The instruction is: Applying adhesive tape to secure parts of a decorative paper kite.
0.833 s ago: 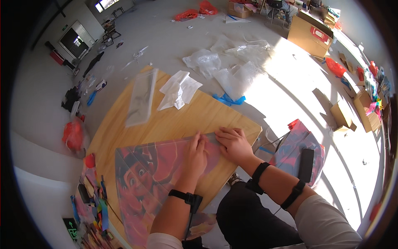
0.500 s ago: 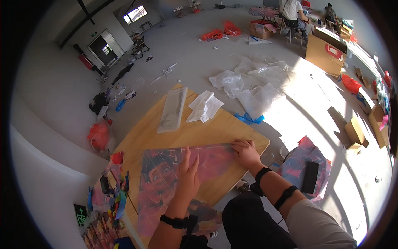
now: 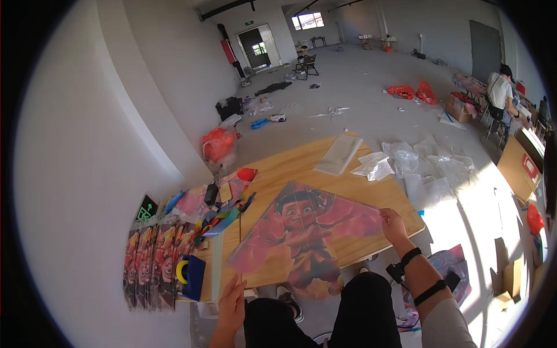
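Observation:
A triangular kite (image 3: 301, 217) of thin, see-through sheet lies spread on the wooden table (image 3: 290, 156). It carries a printed cartoon figure in pink, red and dark tones, and its lower end reaches over the table's near edge. My right hand (image 3: 393, 226) is closed on the kite's right tip, fingers pinched at the edge. Just below the left tip, by the near table edge, is my left hand (image 3: 232, 304); its fingers are slightly bent and apart, and I see nothing held in them.
At the table's left are a blue tape dispenser (image 3: 194, 277), colourful ribbons (image 3: 223, 221) and several hanging printed kite sheets (image 3: 152, 264). A clear plastic sleeve (image 3: 338, 155) and crumpled white paper (image 3: 372, 166) lie at the far side. A person (image 3: 500, 95) sits at the far right.
The kite has been turned and spread, its figure now upright to me. My left hand has moved off its middle down to the left tip. The view has swung left.

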`<act>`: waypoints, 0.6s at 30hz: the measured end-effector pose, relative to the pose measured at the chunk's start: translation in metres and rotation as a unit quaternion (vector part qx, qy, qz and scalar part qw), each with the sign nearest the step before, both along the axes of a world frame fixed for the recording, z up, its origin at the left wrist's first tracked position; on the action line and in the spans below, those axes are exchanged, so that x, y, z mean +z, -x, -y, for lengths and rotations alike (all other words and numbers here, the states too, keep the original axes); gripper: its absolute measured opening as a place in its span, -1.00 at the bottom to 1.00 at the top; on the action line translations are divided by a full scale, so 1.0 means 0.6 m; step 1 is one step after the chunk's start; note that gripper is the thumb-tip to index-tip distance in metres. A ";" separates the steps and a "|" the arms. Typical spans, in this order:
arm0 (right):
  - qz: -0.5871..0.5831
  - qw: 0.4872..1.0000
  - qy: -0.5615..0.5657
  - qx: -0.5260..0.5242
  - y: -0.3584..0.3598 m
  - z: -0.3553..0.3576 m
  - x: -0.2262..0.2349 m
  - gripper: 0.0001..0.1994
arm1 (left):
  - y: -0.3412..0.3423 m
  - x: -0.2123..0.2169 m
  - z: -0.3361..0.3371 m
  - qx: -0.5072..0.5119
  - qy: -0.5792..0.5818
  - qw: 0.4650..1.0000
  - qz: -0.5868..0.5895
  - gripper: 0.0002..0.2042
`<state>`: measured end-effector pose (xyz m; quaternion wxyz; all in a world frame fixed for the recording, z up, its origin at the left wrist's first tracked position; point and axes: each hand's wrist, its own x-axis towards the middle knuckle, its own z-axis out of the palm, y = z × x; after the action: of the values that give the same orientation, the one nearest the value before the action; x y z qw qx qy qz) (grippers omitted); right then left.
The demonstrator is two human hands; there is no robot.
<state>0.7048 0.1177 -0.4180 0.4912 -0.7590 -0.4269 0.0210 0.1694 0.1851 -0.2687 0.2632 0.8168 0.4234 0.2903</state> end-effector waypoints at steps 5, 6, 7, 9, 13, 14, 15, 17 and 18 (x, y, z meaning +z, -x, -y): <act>-0.112 0.971 0.105 0.185 0.185 0.061 0.053 -0.69 | 0.074 -0.120 0.051 0.035 0.036 0.999 0.015 -0.70; -0.093 0.970 0.118 0.193 0.212 0.083 0.053 -0.71 | 0.074 -0.126 0.057 0.037 0.036 0.998 0.021 -0.70; -0.076 0.968 0.132 0.201 0.238 0.103 0.053 -0.72 | 0.077 -0.131 0.062 0.012 0.043 0.999 0.020 -0.71; -0.050 0.965 0.155 0.204 0.279 0.141 0.065 -0.74 | 0.083 -0.147 0.063 -0.011 0.051 0.998 0.024 -0.71; 0.017 0.963 0.166 0.211 0.307 0.194 0.058 -0.76 | 0.068 -0.183 0.039 -0.004 0.108 0.993 0.051 -0.74; 0.018 0.962 0.170 0.211 0.303 0.204 0.047 -0.76 | 0.052 -0.185 0.030 -0.005 0.159 0.986 0.042 -0.74; 0.045 0.972 0.130 0.192 0.297 0.215 0.033 -0.76 | 0.031 -0.193 0.021 -0.031 0.171 0.982 0.069 -0.74; 0.069 0.977 0.090 0.181 0.304 0.222 0.032 -0.77 | -0.005 -0.249 0.002 -0.046 0.206 0.972 0.100 -0.69; 0.026 0.982 0.120 0.145 0.311 0.219 0.044 -0.78 | -0.021 -0.291 -0.008 -0.037 0.230 0.967 0.104 -0.65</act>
<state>0.5181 -0.0139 -0.3915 0.3774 -0.7427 -0.5393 0.1231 0.1822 0.1900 -0.4434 0.4974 0.7147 0.4181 0.2587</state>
